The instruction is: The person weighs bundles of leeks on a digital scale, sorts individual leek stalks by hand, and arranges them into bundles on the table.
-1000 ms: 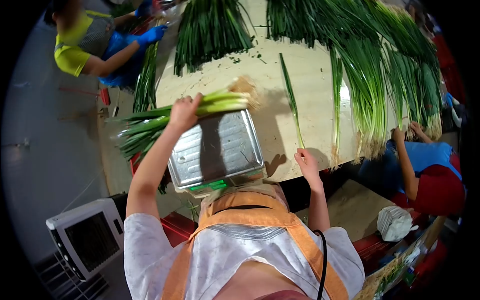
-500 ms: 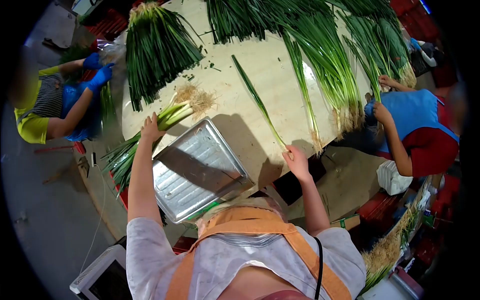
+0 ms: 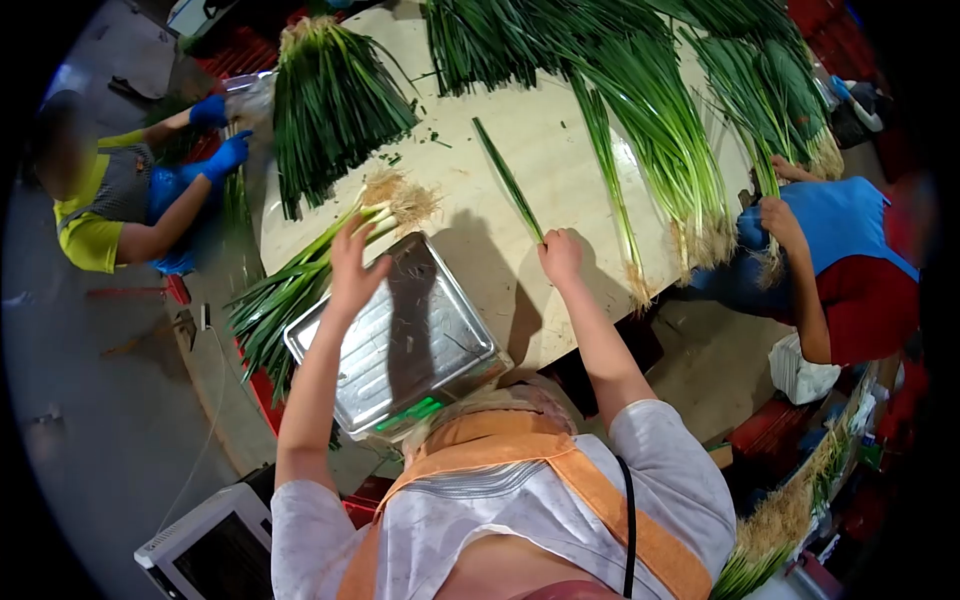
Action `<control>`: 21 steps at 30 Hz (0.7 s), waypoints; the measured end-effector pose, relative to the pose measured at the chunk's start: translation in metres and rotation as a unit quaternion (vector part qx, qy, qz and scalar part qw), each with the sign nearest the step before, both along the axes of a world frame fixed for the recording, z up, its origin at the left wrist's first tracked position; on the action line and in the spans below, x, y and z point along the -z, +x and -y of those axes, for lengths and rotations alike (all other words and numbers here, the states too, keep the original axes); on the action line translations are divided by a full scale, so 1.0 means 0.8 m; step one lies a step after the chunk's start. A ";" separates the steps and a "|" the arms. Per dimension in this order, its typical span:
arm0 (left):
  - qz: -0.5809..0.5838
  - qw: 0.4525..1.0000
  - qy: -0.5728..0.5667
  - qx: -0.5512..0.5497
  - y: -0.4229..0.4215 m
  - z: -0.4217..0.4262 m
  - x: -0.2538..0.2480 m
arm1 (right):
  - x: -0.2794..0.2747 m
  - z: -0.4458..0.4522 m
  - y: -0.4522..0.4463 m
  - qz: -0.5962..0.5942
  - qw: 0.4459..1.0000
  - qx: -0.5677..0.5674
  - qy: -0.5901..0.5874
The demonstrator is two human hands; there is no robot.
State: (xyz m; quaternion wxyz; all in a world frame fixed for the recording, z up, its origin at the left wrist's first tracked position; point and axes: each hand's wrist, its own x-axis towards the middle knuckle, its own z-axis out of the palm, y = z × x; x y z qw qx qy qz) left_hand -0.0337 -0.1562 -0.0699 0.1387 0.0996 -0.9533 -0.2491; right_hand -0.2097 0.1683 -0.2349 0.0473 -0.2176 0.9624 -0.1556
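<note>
My right hand (image 3: pixel 561 255) is closed on the root end of a single young leek (image 3: pixel 505 178), whose dark green leaves reach away across the table. My left hand (image 3: pixel 357 272), fingers apart, hovers beside the white stems of a leek bundle (image 3: pixel 315 245); I see nothing in its grasp. That bundle lies to the left, its pale roots (image 3: pixel 408 200) pointing right and its leaves trailing over the table's left edge. Between my arms sits a shallow metal tray (image 3: pixel 365 375), with only loose scraps in it and my arm's shadow across it.
Large leek piles (image 3: pixel 335 115) (image 3: pixel 650 120) lie on the pale table (image 3: pixel 450 150). A thin separate bunch (image 3: pixel 610 190) rests right of my right hand. Blue-gloved hands (image 3: pixel 228 155) of one person work at left; another person in a blue apron (image 3: pixel 845 225) handles leeks at right.
My left hand has let go of the leek bundle and lifted toward the right, fingers spreading. My right hand has moved up and left, shifting its grip on the single leek.
</note>
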 end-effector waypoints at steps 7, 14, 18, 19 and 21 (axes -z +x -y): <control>0.009 0.959 0.271 0.082 0.005 -0.147 -0.023 | -0.060 -0.006 0.053 0.398 0.784 0.096 -0.467; 0.071 0.770 0.629 -0.082 -0.024 -0.241 0.016 | -0.131 -0.023 0.119 0.412 0.742 0.025 -0.528; 0.054 0.741 0.662 -0.100 -0.026 -0.257 0.023 | -0.149 -0.030 0.129 0.420 0.728 -0.004 -0.542; 0.054 0.741 0.661 -0.099 -0.024 -0.261 0.023 | -0.151 -0.031 0.129 0.429 0.728 -0.006 -0.534; 0.058 0.741 0.662 -0.095 -0.021 -0.271 0.022 | -0.153 -0.037 0.126 0.446 0.729 -0.008 -0.519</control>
